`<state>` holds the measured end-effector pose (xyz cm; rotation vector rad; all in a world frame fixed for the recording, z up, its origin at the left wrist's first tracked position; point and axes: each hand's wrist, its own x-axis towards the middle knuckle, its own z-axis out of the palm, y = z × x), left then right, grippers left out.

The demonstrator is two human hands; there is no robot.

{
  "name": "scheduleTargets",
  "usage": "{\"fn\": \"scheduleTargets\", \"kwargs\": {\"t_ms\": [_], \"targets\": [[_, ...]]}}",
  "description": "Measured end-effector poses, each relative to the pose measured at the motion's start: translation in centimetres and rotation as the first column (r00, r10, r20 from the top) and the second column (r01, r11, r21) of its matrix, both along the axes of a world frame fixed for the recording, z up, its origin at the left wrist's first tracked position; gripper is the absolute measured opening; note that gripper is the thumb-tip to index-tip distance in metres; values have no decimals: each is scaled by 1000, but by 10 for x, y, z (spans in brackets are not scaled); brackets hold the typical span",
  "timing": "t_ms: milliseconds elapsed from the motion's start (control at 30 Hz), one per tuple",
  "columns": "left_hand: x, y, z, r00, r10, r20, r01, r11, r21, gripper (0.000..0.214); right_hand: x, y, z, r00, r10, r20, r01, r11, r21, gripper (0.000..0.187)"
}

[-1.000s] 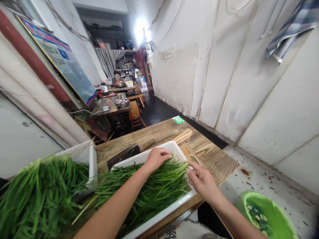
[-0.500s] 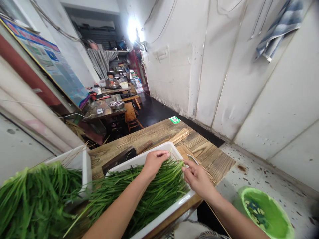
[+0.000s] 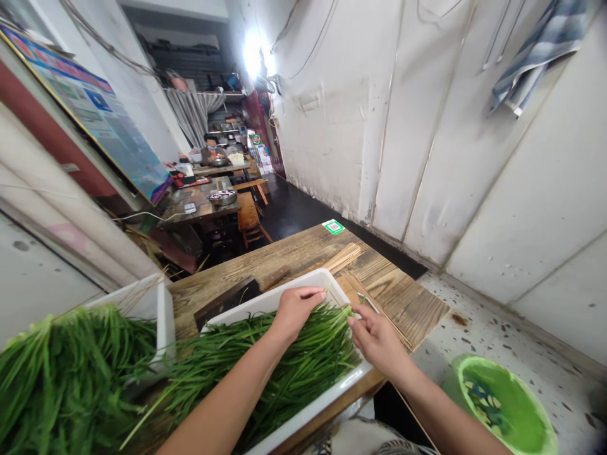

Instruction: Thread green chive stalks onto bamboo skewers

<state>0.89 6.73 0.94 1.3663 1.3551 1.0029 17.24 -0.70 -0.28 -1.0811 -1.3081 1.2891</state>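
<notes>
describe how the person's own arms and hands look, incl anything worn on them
The left hand and right hand are ungloved, with no ring visible. The left forearm and right forearm show no sleeve, watch or bracelet within the frame.

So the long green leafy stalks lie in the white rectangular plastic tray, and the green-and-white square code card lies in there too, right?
Not quite: the green-and-white square code card isn't in the white rectangular plastic tray; the head view shows it on the brown wooden tabletop. The long green leafy stalks do lie in the tray.
</notes>
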Motion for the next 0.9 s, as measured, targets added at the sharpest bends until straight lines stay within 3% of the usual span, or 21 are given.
{"fn": "scheduleTargets", "kwargs": {"t_ms": [900], "targets": [[2,-1,1,1000,10,-18,-10,1000,3,26,2,-1,1,999,-13,40,13,1000,8,36]]}}
